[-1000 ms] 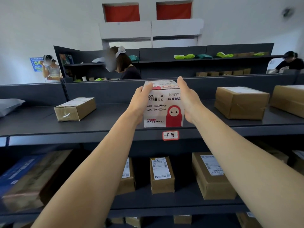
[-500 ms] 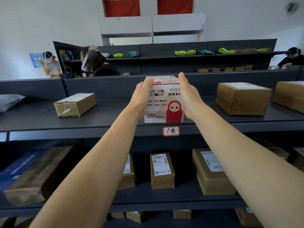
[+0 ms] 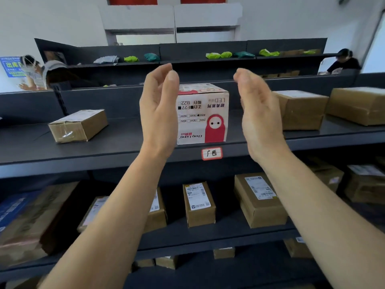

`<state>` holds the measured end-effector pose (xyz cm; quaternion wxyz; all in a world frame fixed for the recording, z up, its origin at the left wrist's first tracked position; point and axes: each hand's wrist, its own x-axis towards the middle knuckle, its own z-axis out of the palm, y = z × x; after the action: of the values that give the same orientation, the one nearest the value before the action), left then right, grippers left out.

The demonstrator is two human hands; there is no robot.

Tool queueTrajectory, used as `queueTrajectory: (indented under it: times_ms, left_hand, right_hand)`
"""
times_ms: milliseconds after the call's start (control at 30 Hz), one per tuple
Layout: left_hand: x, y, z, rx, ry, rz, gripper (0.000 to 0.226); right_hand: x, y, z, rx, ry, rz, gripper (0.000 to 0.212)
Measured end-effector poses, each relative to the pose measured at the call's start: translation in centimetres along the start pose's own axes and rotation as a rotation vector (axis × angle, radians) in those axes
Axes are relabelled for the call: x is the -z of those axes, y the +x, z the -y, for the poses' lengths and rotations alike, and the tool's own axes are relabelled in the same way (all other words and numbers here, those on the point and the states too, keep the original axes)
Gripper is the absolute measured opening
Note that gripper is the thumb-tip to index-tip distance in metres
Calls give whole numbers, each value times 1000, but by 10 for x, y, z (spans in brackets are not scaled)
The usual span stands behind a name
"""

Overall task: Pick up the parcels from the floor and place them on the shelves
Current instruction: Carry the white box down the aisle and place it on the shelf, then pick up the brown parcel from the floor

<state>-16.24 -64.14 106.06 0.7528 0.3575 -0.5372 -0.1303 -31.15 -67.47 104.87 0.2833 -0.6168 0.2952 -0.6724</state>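
With the white-and-red parcel (image 3: 203,113) standing on the top shelf (image 3: 129,140), just above a red-bordered shelf label (image 3: 211,153), I see both hands released and cupped to either side of it: the left hand (image 3: 159,109) overlaps the parcel's left edge in my view, though I cannot tell whether it touches, and the right hand (image 3: 257,113) is clearly apart from the right face. The parcel sits upright, printed text upside down, its front face close to the shelf's front lip. That is the weak point as I judge it: a knuckle or wrist brushing the box on the way out could nudge it forward over the edge, and a fall from there would land among the brown boxes on the lower shelf (image 3: 208,236). The left hand, nearer the carton, is the likelier culprit. A second risk is a sideways shove toward the large brown box (image 3: 300,110) near its right; the small brown box (image 3: 78,126) to the left lies well apart and is in little danger. The floor and any parcels waiting there are outside this view.
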Motion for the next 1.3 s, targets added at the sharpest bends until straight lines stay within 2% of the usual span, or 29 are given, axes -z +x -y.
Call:
queueTrajectory:
  times_ms: [167, 333, 433, 467, 667, 767, 1033, 1167, 1300]
  left_hand:
    - [15, -51, -4, -17, -79, 147, 30]
    - [50, -105, -40, -45, -81, 162, 29]
    - [78, -145, -72, -83, -47, 178, 39]
    - [87, -160, -83, -79, -37, 183, 41]
    - [121, -247, -148, -35, -15, 265, 39]
    - [139, -267, -174, 7, 14, 283, 40]
    - [177, -294, -211, 20, -13, 320, 40]
    - [223, -298, -215, 11, -4, 295, 38]
    - [298, -286, -212, 4, 19, 243, 36]
  right_hand:
    - [16, -56, 16, 34, 78, 50, 51]
    - [21, -117, 51, 22, 145, 34, 56]
    - [22, -165, 85, 37, 189, 57, 81]
    - [24, -183, 95, 38, 196, 68, 83]
    - [41, -283, 134, -4, 241, 56, 69]
    - [38, -314, 150, -98, 224, 52, 49]
    - [13, -359, 184, -82, 233, 32, 55]
    - [-29, -376, 188, -94, 236, 33, 51]
    - [-103, -401, 188, -122, 292, 90, 45]
